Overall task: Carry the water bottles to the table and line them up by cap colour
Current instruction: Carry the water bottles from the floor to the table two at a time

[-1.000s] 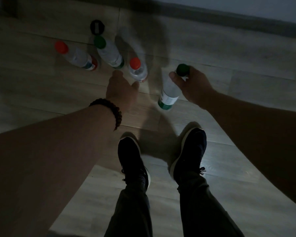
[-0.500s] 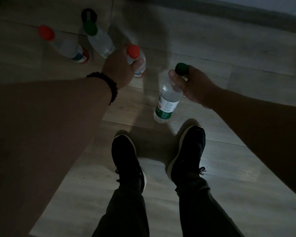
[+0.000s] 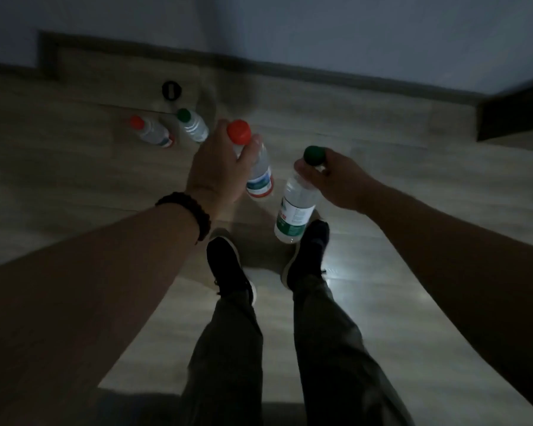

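In the dim head view the left hand (image 3: 219, 167), a dark bracelet (image 3: 191, 210) at its wrist, curls round the neck of a red-capped bottle (image 3: 256, 167) held above the wooden floor (image 3: 382, 302), while the right hand (image 3: 336, 176) pinches a green-capped bottle (image 3: 296, 207) just under its cap, hanging tilted over the right of two black shoes (image 3: 228, 269). Two more stand on the floor beyond, near the wall and just beside each other – a second red-capped bottle (image 3: 153, 133) and a second green-capped bottle (image 3: 193, 126)

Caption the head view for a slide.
Left hand holds a red-capped bottle, right hand a green-capped bottle; two more bottles sit on the floor.
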### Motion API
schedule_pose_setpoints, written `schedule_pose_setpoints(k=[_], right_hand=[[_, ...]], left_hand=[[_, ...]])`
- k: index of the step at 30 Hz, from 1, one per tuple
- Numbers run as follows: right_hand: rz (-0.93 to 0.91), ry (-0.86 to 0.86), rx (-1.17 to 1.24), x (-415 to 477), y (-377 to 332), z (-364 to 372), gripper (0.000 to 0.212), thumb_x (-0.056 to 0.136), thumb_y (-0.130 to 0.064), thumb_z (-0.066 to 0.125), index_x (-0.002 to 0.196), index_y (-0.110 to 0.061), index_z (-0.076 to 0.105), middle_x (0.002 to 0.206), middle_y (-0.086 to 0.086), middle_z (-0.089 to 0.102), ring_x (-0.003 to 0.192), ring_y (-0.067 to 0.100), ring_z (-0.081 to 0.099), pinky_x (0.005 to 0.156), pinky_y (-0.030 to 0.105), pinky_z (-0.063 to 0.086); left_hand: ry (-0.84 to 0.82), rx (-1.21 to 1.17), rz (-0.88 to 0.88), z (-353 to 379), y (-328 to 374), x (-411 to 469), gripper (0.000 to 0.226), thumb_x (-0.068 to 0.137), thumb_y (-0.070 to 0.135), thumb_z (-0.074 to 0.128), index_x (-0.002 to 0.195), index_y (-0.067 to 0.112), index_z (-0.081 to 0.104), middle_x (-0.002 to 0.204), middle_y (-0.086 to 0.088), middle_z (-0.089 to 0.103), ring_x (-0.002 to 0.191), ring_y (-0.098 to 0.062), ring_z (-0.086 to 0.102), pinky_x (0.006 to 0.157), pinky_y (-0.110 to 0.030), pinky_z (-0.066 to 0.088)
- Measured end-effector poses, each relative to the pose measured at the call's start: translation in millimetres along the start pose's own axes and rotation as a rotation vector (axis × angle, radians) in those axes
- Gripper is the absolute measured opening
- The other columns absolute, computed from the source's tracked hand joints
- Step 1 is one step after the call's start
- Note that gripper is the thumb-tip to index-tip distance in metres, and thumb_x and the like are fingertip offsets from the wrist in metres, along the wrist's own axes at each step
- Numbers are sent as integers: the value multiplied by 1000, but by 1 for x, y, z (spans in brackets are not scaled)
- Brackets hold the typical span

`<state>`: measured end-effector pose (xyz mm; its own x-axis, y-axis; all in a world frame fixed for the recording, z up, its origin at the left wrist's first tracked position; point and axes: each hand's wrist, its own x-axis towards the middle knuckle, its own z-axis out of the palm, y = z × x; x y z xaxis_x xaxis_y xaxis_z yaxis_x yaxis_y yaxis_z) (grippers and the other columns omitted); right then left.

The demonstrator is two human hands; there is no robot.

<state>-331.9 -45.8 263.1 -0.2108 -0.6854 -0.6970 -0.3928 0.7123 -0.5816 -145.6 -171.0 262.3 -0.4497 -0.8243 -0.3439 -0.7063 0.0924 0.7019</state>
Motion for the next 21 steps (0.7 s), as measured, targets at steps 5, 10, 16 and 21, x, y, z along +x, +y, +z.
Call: schedule_pose_setpoints(k=[5, 10, 16, 21], right_hand=[[14, 46, -18, -126, -66, -60, 58, 98, -59, 50, 137, -16, 57, 130, 10, 66, 120, 25, 62, 100, 38, 49], [22, 172, 84, -246, -118, -115, 49, 97, -64, 49, 123, -24, 61, 112, 0, 68, 110, 23, 65, 93, 40, 51], [45, 405, 271, -367, -131, -167, 48, 95, -66, 53, 117, -25, 65, 110, -5, 71, 104, 15, 66, 92, 36, 52], [45, 568, 287, -438, -107, -207, 37, 96, -63, 54, 98, -27, 65, 96, -8, 73, 89, 8, 68, 83, 34, 55]], left_hand=[[-75, 8, 81, -80, 120, -62, 42, 101, 51, 55, 108, 9, 57, 98, -13, 64, 89, -30, 63, 82, -43, 52], [-67, 158, 222, -151, 221, -117, 45, 99, 57, 54, 115, 15, 59, 110, -10, 65, 96, -30, 62, 76, -33, 38], [-152, 284, 466, -189, 333, -155, 49, 88, 76, 41, 101, 31, 57, 88, 5, 69, 83, -25, 65, 70, -35, 47], [-281, 381, 701, -157, 426, -172, 53, 85, 83, 32, 97, 36, 52, 78, 14, 60, 73, -18, 59, 66, -34, 46]])
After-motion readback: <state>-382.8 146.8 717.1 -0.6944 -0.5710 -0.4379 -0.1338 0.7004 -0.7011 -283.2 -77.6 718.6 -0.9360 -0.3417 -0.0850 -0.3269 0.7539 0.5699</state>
